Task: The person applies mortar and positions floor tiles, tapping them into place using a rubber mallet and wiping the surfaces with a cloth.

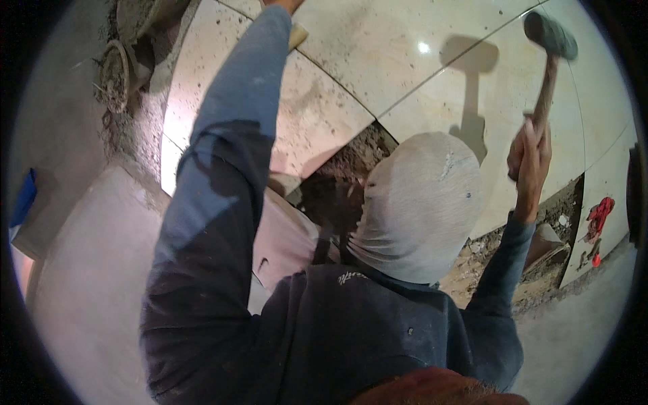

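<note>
My right hand (530,158) is wrapped round the wooden handle of a rubber mallet (550,36). Its dark head is raised over the glossy cream floor tiles (418,88) and casts a shadow on them. My left arm reaches far forward, and only a sliver of my left hand (286,5) shows at the top edge. Its fingers are out of the picture. Just beside that wrist, a yellowish block (297,36) rests on a tile. Dark crumbs of mortar are scattered over the tiles on the left.
A gap of rough mortar (364,152) lies between tiles ahead of my pale-trousered knee (422,196). A mortar-caked bucket (116,75) lies at the far left. At right are a pale container (545,246), a red cloth (600,216) and a small orange-red piece (596,260).
</note>
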### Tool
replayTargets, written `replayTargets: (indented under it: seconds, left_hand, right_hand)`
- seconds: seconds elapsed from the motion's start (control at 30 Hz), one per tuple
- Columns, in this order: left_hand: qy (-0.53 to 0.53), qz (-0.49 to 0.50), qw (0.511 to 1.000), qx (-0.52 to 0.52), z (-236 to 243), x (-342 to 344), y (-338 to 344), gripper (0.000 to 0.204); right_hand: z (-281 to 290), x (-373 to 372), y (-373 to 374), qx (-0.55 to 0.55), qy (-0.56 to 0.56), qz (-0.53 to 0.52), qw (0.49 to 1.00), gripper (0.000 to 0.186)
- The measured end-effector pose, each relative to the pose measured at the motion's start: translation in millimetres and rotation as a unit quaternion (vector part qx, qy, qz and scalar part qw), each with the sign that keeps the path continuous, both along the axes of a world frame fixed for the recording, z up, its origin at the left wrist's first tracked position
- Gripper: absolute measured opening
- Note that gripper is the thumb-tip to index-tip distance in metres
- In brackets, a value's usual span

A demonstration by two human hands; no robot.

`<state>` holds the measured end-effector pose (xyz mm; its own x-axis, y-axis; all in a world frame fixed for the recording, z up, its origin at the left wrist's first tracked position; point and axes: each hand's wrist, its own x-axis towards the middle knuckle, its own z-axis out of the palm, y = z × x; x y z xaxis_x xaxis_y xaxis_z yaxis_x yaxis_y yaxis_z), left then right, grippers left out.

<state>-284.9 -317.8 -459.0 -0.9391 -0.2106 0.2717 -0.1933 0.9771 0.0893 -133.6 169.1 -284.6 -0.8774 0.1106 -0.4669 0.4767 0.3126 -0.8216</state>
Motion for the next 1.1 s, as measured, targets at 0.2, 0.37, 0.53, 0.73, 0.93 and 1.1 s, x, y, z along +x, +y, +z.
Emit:
replayTargets:
  seconds: [0.2, 0.37, 0.53, 0.73, 0.93, 1.1]
  left_hand:
    - [-0.134, -0.024, 0.991, 0.015, 11.6, 63.8, 23.2, 0.079]
    - [-0.243, -0.069, 0.967, 0.016, 50.2, 129.9, 82.3, 0.087]
    - [-0.254, -0.037, 0.963, 0.076, 63.5, 141.5, 79.6, 0.091]
    - [-0.254, -0.041, 0.965, 0.047, 50.5, 131.4, 81.7, 0.091]
    - [-0.124, -0.065, 0.982, -0.127, 29.4, 194.9, 54.9, 0.069]
    - [-0.256, -0.038, 0.963, -0.075, 50.5, 249.5, 112.3, 0.081]
  right_hand:
    - [8.4, 98.5, 31.3, 0.017, -0.036, 0.008, 0.999, 0.039]
    - [-17.8, 72.3, 22.3, 0.068, 0.019, 0.051, 0.996, 0.051]
    - [-14.8, -0.5, -28.7, -0.097, 0.071, -0.014, 0.993, 0.04]
    - [-33.4, -9.2, -53.5, 0.021, -0.013, 0.32, 0.947, 0.05]
    - [-20.9, 63.9, -46.7, 0.041, -0.015, 0.257, 0.965, 0.06]
    - [-1.3, 127.3, -22.7, -0.027, -0.044, 0.112, 0.992, 0.058]
